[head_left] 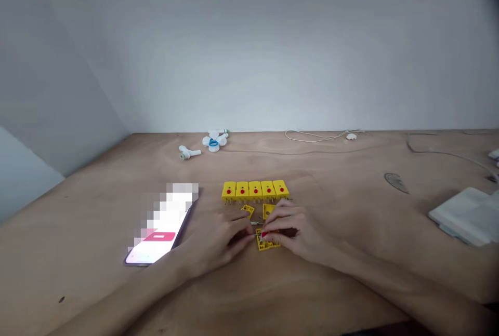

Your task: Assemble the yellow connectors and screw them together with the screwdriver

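Note:
Several yellow plastic connector bodies [255, 190], each with a red dot and metal pins, stand in a row on the wooden table [312, 284]. Below them lie two loose yellow parts [247, 211] [268, 211]. My right hand [296, 232] pinches a small yellow lattice-like piece [267, 242] against the table. My left hand [218, 242] meets it from the other side, with a thin metal pin [256, 234] at its fingertips. The fingers hide most of the piece.
A smartphone [163, 227] with a lit, blurred screen lies beside my left hand. White plastic fittings [213, 141] and a white cable [319, 136] sit at the far edge. A flat white object [463, 216] and a dark cable [448, 154] lie at the right.

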Motion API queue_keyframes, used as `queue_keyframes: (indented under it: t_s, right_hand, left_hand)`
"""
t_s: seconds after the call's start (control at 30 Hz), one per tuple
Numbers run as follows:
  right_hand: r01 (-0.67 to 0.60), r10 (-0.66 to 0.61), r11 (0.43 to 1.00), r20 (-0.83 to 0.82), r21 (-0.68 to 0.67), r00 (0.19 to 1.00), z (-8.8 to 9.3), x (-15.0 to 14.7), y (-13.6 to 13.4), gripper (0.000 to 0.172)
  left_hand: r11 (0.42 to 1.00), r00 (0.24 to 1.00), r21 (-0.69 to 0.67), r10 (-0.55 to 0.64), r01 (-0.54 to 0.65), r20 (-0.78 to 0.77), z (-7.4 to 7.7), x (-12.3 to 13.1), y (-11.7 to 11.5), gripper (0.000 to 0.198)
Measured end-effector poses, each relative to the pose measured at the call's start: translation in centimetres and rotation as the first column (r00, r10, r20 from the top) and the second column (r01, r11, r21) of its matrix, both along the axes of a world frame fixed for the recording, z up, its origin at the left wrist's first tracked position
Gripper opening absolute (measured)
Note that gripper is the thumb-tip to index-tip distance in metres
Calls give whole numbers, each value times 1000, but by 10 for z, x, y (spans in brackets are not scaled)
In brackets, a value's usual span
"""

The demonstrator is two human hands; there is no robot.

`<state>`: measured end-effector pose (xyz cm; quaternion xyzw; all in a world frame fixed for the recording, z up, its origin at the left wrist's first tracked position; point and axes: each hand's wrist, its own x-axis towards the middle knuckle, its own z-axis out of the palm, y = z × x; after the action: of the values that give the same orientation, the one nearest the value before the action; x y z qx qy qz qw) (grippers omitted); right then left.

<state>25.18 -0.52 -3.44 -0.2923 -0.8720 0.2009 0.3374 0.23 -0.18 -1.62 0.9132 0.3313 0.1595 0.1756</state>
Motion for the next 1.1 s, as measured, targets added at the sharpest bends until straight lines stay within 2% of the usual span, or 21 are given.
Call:
queue_keyframes:
  t_s: [0.33,0.7,0.93,1.1]
  right_hand:
    - [1,-1,1000,5,2,1000,-1,1,1,9]
    - [2,-2,1000,-6,-15,1000,-3,1,1,10]
    - [-1,0,1000,-17,-16,1000,-7,2,2,9]
    - [-2,2,1000,-13,-14,1000,-10,2,3,9]
  left_hand:
    - [1000,1000,-10,-20,19,-13,1,-1,1,15]
    - [1000,998,6,-25,25,50,3,0,0,13]
    - [999,999,36,-39,39,-2,3,0,0,13]
    - [998,998,39,-57,56,17,0,-2,2,12]
